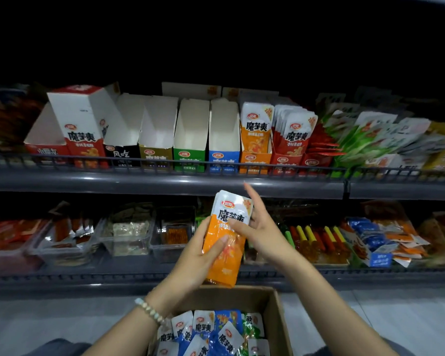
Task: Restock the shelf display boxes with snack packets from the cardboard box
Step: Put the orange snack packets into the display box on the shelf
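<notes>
A stack of orange snack packets (225, 253) is held upright between both hands, just above the cardboard box (278, 314). My left hand (193, 258) grips the stack's lower left side, thumb across its front. My right hand (257, 229) holds the upper right edge, thumb on the front and forefinger pointing up. On the upper shelf, the orange display box (254, 160) holds some matching packets. The yellow (156, 155), green (189, 158) and blue (224, 158) display boxes beside it look empty.
The cardboard box holds several blue, white and green packets (216, 332). A red display box (285, 155) with packets stands right of the orange one. A grey shelf rail (165, 181) runs in front of the boxes. The lower shelf carries clear trays (129, 240) of other snacks.
</notes>
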Available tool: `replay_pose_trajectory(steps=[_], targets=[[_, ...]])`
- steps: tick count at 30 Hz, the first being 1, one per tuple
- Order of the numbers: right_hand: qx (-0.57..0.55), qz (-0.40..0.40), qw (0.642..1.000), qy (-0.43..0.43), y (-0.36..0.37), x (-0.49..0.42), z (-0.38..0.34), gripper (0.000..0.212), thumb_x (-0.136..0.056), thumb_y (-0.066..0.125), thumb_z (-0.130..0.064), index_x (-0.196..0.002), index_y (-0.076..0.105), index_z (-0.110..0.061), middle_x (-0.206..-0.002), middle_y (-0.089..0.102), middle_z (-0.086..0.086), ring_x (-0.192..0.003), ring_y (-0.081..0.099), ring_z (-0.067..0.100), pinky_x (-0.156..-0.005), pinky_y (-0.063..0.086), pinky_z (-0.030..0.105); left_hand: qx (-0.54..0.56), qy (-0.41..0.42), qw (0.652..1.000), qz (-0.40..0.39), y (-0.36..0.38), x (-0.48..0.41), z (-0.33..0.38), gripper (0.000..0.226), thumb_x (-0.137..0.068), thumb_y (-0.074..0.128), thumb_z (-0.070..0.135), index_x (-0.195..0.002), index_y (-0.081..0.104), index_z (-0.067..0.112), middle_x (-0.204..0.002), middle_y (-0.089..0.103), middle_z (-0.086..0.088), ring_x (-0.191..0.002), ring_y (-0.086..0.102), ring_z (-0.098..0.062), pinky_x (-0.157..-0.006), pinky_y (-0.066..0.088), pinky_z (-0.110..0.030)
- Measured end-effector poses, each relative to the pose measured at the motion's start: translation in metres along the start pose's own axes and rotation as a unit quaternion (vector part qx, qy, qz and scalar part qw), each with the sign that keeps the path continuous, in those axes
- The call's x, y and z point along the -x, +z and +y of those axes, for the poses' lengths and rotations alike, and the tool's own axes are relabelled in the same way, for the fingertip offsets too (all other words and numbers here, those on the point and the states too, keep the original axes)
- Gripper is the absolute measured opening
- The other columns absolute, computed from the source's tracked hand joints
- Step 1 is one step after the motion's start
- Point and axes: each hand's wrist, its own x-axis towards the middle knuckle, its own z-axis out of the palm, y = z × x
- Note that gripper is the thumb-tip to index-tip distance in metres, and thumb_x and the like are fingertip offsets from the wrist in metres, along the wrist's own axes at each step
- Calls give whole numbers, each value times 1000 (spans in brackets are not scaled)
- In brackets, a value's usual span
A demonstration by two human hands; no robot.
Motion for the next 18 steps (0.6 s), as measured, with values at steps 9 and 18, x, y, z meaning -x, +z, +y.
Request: replay_pose_trajectory(steps=[9, 18], targets=[[107, -106, 988, -20, -43, -39, -87, 71, -80, 70, 1, -127, 37, -41, -122, 54, 0, -105, 62, 14, -83, 56, 29, -20, 110, 993, -43, -5, -46, 67, 52, -84, 56, 40, -132, 36, 44, -120, 61, 16, -106, 64, -3, -79, 54, -23], [146, -22, 984, -100, -94, -90, -140, 75, -77, 73, 2, -128, 37, -39, -118, 62, 8, -98, 68, 20, -78, 59, 35, -91, 170, 981, 29, -7, -122, 117, 67, -79, 50, 54, -142, 31, 39, -116, 51, 10, -101, 60, -10, -76, 55, -24]])
